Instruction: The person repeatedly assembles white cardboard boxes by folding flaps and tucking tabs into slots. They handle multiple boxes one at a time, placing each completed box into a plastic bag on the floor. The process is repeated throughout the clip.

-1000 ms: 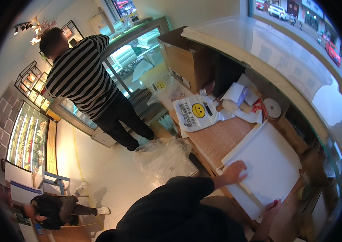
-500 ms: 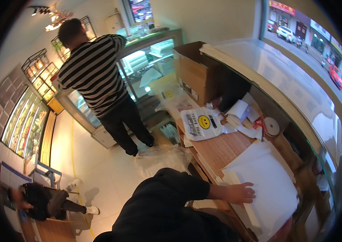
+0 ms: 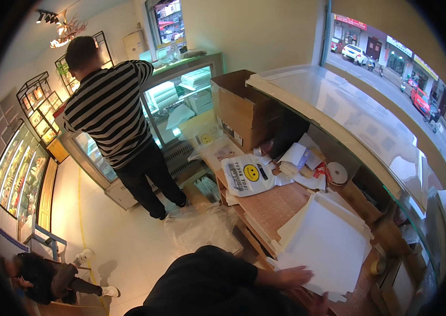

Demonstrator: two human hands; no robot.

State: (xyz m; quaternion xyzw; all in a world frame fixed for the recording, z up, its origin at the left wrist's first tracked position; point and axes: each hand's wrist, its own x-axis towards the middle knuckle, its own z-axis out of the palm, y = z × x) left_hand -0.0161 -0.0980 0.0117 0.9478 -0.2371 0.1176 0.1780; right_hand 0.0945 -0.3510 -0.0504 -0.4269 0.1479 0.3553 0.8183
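Note:
A stack of flat white cardboard blanks (image 3: 323, 247) with notched edges lies on the brown wooden worktop (image 3: 281, 208). My left hand (image 3: 292, 276) reaches from a dark sleeve to the near-left edge of the blanks, fingers stretched out and held close together. Part of my right hand (image 3: 318, 304) shows at the lower edge, beside the near corner of the stack. Its fingers are blurred and mostly cut off, so its grip is hidden. Farther back on the worktop lies a white plastic bag (image 3: 249, 174) with a yellow smiley face.
A white roll (image 3: 337, 173) and loose papers (image 3: 302, 155) lie behind the blanks; a tape roll (image 3: 378, 266) is at right. A brown carton (image 3: 238, 110) stands at the back. Clear plastic wrap (image 3: 199, 226) covers some floor. A person in stripes (image 3: 109, 105) stands at a display case; another sits lower left.
The white blanks have shifted and turned, uncovering the tape roll at right. My left hand has moved from their top to the near-left edge. My right hand shows more at the lower edge.

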